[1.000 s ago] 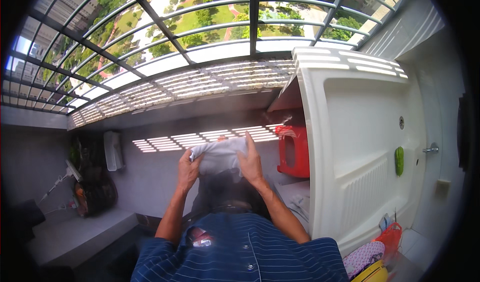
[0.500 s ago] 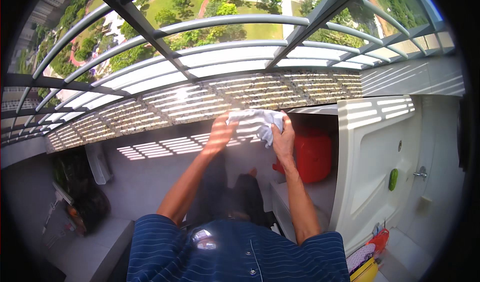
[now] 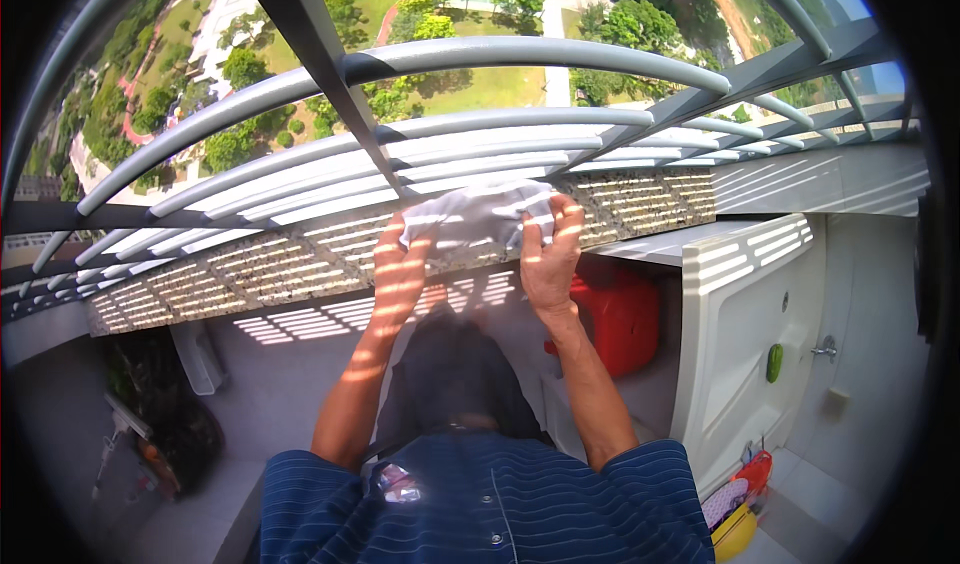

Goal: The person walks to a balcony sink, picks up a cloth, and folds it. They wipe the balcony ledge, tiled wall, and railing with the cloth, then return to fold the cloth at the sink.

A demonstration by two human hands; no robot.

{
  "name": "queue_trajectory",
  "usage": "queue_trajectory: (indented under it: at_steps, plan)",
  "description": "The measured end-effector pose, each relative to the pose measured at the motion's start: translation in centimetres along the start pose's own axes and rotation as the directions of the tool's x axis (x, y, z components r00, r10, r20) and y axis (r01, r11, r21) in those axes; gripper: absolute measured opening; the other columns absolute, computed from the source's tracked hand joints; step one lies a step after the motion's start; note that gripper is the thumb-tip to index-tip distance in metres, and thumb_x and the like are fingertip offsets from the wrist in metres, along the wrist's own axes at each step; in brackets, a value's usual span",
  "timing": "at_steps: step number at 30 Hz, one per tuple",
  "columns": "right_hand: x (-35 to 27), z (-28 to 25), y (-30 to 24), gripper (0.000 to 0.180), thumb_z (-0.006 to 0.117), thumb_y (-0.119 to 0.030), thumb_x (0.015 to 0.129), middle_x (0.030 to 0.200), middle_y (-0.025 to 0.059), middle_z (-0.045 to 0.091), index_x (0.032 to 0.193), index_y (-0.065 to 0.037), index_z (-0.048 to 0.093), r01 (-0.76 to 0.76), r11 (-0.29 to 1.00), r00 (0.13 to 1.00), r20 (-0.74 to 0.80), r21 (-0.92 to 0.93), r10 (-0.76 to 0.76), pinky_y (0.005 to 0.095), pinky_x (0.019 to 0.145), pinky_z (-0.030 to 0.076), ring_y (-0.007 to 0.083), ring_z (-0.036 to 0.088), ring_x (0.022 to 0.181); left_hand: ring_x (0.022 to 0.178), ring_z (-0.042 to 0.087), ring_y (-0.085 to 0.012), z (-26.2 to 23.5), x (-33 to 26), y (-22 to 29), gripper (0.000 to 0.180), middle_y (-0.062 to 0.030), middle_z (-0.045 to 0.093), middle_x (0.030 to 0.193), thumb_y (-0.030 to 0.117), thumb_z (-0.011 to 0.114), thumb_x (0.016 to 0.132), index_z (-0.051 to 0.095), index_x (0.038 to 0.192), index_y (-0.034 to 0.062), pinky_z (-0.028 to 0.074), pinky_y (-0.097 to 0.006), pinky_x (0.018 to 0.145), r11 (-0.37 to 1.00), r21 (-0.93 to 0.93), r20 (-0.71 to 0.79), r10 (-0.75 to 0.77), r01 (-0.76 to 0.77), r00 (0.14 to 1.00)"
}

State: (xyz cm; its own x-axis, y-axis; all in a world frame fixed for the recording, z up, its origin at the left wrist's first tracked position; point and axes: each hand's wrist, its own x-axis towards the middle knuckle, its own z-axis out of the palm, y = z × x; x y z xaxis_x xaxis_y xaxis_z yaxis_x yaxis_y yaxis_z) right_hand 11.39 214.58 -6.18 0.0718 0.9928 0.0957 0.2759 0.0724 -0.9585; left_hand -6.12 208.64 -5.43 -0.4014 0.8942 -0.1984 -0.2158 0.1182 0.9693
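Stretched between both hands is a white cloth [image 3: 475,216], striped by sunlight and held above the near edge of a speckled stone sill [image 3: 330,249]. My left hand [image 3: 402,264] pinches its left end, with the fingertips partly behind the fabric. At the right end, my right hand [image 3: 552,254] grips the cloth between thumb and bent fingers. Both forearms reach forward from the lower edge. Just beyond the cloth run the grey metal bars [image 3: 520,56] of a railing.
A red plastic container [image 3: 620,319] stands low at the right, beside a white sink [image 3: 740,349] with a green cucumber-like thing [image 3: 774,363] on it. A tap [image 3: 825,346] is on the right wall. Dark items [image 3: 165,404] lie at the lower left; trees and lawns show far below.
Both hands have moved forward and a little left, nearer the railing, and the cloth is spread wider between them. My body has leaned closer to the bars.
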Motion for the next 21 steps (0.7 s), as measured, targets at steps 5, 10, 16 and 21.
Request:
queue_trajectory:
  at_steps: [5,10,16,21]
  plan:
    - [-1.6,3.0,-2.2,0.035,0.057,0.001,0.089,0.108,0.0169,0.058,0.121,0.004,0.045,0.293,0.944,0.947,0.180,-0.153,-0.265,0.0317,0.083,0.049,0.0207,0.059,0.094,0.086,0.058,-0.0112,-3.7,-1.9,0.3,0.020,-0.0059,0.065,0.095,0.006,0.059,0.091,0.062,0.109,-0.0010,0.046,-0.026,0.078,0.997,0.073,-0.171,-0.025,0.038,0.985]
    - [-1.9,4.6,-2.3,0.031,0.057,0.001,0.086,0.101,0.0178,0.061,0.117,0.001,0.052,0.070,0.986,0.963,0.247,0.152,-0.107,0.0355,0.074,0.051,0.0311,0.064,0.084,0.088,0.059,-0.0142,-6.1,-3.4,0.1,0.023,-0.0095,0.065,0.098,0.004,0.057,0.091,0.061,0.112,-0.0031,0.046,-0.027,0.081,0.989,0.136,-0.250,-0.020,0.055,0.968]
    - [4.5,3.2,-3.4,0.023,0.050,0.007,0.081,0.096,0.0183,0.059,0.102,0.004,0.060,0.348,0.936,0.927,0.125,0.060,-0.353,0.0396,0.082,0.048,0.0329,0.058,0.093,0.080,0.056,-0.0163,0.3,-1.1,4.3,0.013,-0.0104,0.060,0.088,0.002,0.060,0.088,0.059,0.100,-0.0022,0.046,-0.029,0.075,0.880,0.419,-0.128,0.302,-0.224,0.945]
    - [11.2,-0.2,-0.2,0.017,0.061,0.000,0.083,0.104,0.0217,0.060,0.099,-0.003,0.066,0.508,0.543,0.823,0.191,-0.668,-0.534,0.0425,0.080,0.052,0.0397,0.060,0.095,0.078,0.058,-0.0350,6.9,5.2,1.7,0.023,-0.0179,0.057,0.100,-0.001,0.060,0.078,0.062,0.102,0.0007,0.049,-0.041,0.071,0.686,0.642,-0.070,0.498,-0.343,0.864]
